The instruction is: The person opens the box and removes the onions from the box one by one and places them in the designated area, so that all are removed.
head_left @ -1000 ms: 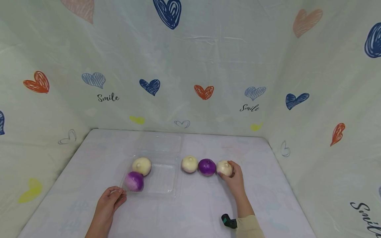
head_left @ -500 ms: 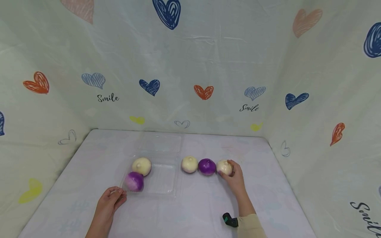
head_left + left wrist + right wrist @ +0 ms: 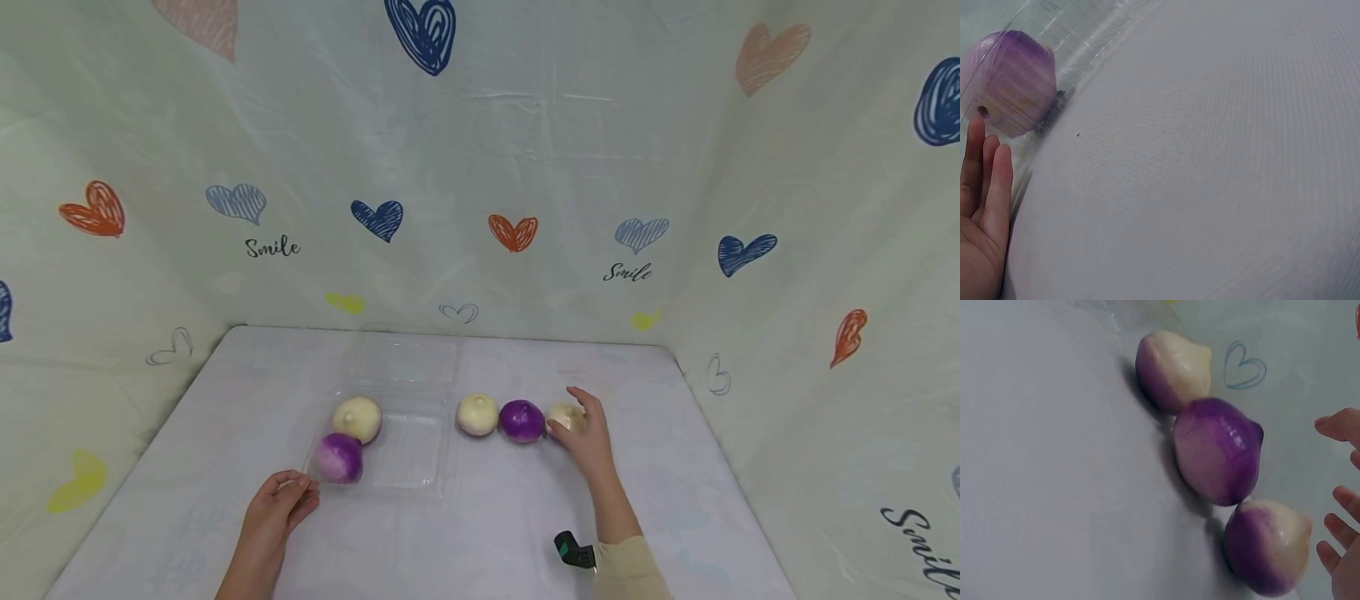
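Observation:
My left hand pinches the near-left corner of a clear plastic container between thumb and fingertips. In the left wrist view several of its fingers lie fairly straight beside the wall. Inside the container sit a cream onion and a purple onion, touching. To the right stands a row: a cream onion, a purple onion and another cream onion with a purple base. My right hand is spread around the rightmost one, its fingers apart from it in the right wrist view.
The container's lid lies folded back behind it. A white cloth covers the table, and a heart-patterned curtain rises at the back and sides. A black wrist device sits by the right sleeve.
My right hand has loosened from the rightmost cream onion, its fingers lifting and spreading. That onion stays at the end of the row. The left hand has not moved.

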